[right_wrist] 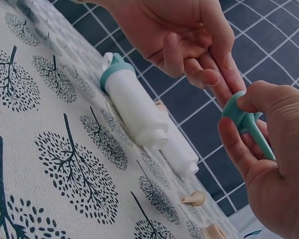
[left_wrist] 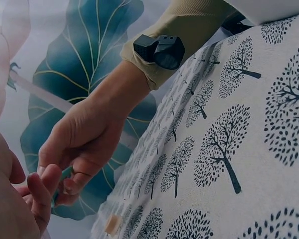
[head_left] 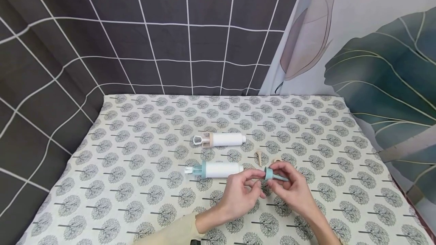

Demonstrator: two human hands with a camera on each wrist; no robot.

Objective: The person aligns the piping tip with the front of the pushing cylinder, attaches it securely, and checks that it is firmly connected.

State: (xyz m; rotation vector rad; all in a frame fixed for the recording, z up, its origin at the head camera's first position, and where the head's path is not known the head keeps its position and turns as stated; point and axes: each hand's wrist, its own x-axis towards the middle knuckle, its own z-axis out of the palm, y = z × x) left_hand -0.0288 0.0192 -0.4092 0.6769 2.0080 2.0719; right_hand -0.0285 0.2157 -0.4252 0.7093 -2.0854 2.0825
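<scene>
My right hand [head_left: 293, 188] pinches a teal nozzle-like piece [head_left: 269, 173], which has a wide round collar and a thin stem, between thumb and fingers. The stem points back toward that palm in the right wrist view. From the other side, my left hand [head_left: 240, 194] reaches in with extended fingertips right at the collar's rim. Just left of the hands lies a white cylinder [head_left: 223, 169] with a teal end and a pale handle. In the left wrist view the fingers mostly cover the teal piece.
Behind the teal-ended cylinder lies a similar white cylinder [head_left: 227, 139] with a beige end and loop handle. A small beige funnel-shaped piece [head_left: 259, 158] and another beige part [right_wrist: 215, 232] lie near the right hand. A tree-print cloth [head_left: 136, 199] covers the table, with curtains behind.
</scene>
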